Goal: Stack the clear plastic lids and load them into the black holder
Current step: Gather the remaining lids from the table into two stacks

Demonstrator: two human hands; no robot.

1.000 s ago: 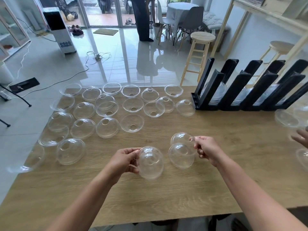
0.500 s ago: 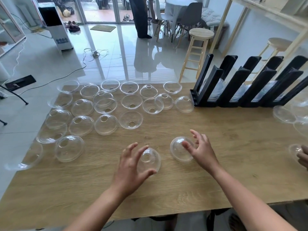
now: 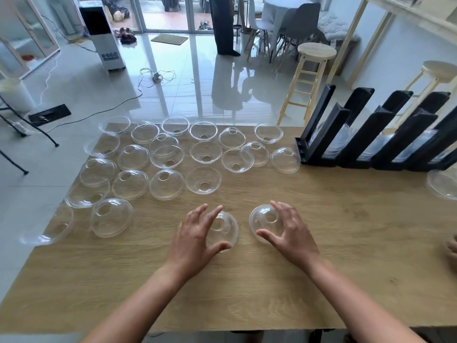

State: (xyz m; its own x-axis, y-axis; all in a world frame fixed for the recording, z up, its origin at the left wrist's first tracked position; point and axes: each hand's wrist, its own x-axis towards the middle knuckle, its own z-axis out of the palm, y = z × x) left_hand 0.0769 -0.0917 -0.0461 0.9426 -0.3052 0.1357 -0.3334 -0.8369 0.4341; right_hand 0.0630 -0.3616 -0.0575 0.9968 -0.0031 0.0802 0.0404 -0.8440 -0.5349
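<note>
Two clear domed lids rest dome-up on the wooden table [image 3: 358,256]. My left hand [image 3: 197,233] is spread over the left lid [image 3: 227,227], thumb at its near rim. Beside it, the right lid [image 3: 262,219] sits under the splayed fingers of my right hand [image 3: 291,233]. Neither lid is lifted. Several more clear lids [image 3: 165,184] lie scattered across the far left of the table, some dome-up, some rim-up. The black holder [image 3: 321,144] stands at the far right, with stacks of lids in its slanted slots.
Another lid [image 3: 442,185] lies at the right edge, below the holder. Part of another person's hand [image 3: 452,246] shows at the right border. Wooden stools [image 3: 316,53] stand beyond the table, and a person [image 3: 222,26] stands far back on the tiled floor.
One second ago each hand held a lid up off the table. Both lids now sit dome-up on the table and my fingers have opened over them.
</note>
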